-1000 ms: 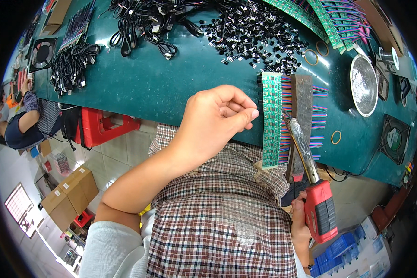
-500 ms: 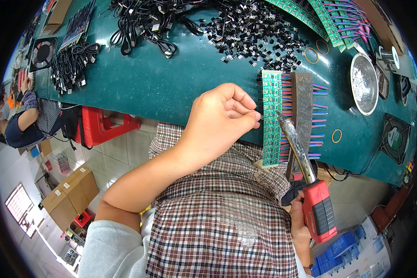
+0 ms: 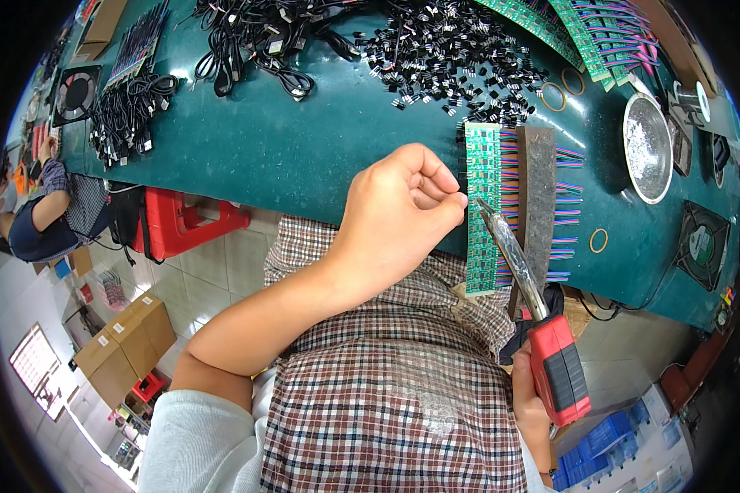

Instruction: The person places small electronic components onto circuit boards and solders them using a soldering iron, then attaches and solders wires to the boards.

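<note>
My left hand (image 3: 399, 218) is closed in a pinch at the left edge of a green circuit board strip (image 3: 483, 164). Whatever its fingertips hold is too small or hidden to make out. My right hand (image 3: 528, 394) grips a soldering iron (image 3: 557, 370) by its red and black handle, mostly hidden behind it. The iron's tip reaches the board close to my left fingertips. Red, blue and dark wires (image 3: 569, 193) run from the board's right side under a dark bar (image 3: 537, 181) lying across them. Small black connectors line part of the board's left edge.
Loose black connectors (image 3: 452, 62) lie heaped beyond the board, beside bundled black cables (image 3: 263, 41). At right are a metal bowl (image 3: 647, 148), a solder spool (image 3: 692, 103), a fan (image 3: 702, 245) and rubber bands (image 3: 598, 240). Another person (image 3: 49, 201) sits at far left.
The soldering iron has shifted left, its tip now further onto the board near the left edge. My left hand has edged right, its fingertips now touching the board's edge.
</note>
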Demonstrator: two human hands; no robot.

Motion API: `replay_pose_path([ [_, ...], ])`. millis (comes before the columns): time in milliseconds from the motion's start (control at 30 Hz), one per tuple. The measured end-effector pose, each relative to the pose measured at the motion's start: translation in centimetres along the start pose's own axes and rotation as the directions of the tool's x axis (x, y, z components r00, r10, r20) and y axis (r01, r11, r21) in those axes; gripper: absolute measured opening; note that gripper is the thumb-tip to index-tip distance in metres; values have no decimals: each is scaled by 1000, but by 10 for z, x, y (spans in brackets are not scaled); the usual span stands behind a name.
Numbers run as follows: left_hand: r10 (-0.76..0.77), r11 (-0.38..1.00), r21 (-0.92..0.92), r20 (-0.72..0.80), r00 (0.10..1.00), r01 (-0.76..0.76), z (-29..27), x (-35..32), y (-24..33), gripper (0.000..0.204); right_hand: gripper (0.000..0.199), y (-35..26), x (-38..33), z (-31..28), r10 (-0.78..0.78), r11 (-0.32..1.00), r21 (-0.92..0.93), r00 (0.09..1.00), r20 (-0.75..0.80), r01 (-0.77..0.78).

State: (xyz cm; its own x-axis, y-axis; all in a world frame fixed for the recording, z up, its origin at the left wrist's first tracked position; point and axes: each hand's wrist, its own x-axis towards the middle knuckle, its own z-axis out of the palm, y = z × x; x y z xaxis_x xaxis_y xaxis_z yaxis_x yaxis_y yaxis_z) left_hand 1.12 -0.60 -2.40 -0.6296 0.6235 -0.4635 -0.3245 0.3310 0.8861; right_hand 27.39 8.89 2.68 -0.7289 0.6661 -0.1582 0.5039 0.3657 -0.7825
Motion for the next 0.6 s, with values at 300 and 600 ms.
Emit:
replay_pose_path([
  [300, 17, 999, 48, -26, 1000, -16, 3, -1, -1, 14, 21, -11, 13, 4, -105, 990, -90, 994, 4, 105],
  [600, 47, 996, 78, -50, 998, -43, 6, -3, -1, 14, 23, -11, 15, 2, -137, 989, -53, 990, 10, 138],
])
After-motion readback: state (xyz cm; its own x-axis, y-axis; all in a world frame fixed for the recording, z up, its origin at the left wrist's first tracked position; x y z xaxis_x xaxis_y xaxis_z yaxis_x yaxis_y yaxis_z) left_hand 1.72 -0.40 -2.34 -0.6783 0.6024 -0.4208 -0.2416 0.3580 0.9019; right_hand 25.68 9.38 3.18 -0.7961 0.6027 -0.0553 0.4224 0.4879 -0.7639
